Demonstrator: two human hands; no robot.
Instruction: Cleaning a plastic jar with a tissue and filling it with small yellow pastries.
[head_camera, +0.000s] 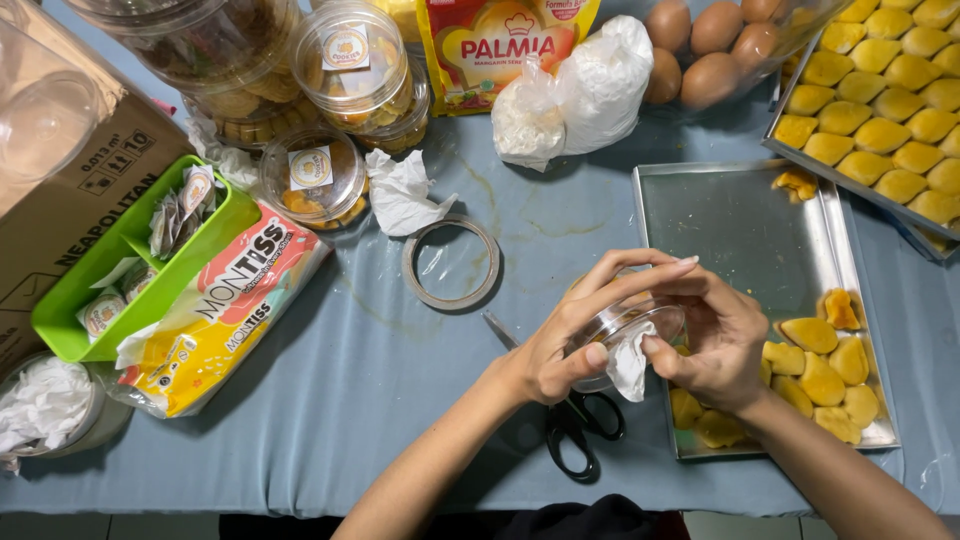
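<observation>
Gripping clear jar (628, 330), tissue (630, 365): 2 hands curled.

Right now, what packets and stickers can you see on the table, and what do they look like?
Tissue packet: left of middle, soft flat pack, white, orange and yellow.
Margarine pouch: top centre, yellow and red.
Cardboard box: far left, brown with dark print.
Round stickers: on clear cookie-tub lids, top left, white and gold.
Small sachets: in the green tray, silvery.
Both hands, left and right, hold a clear unlabelled tub.
</observation>
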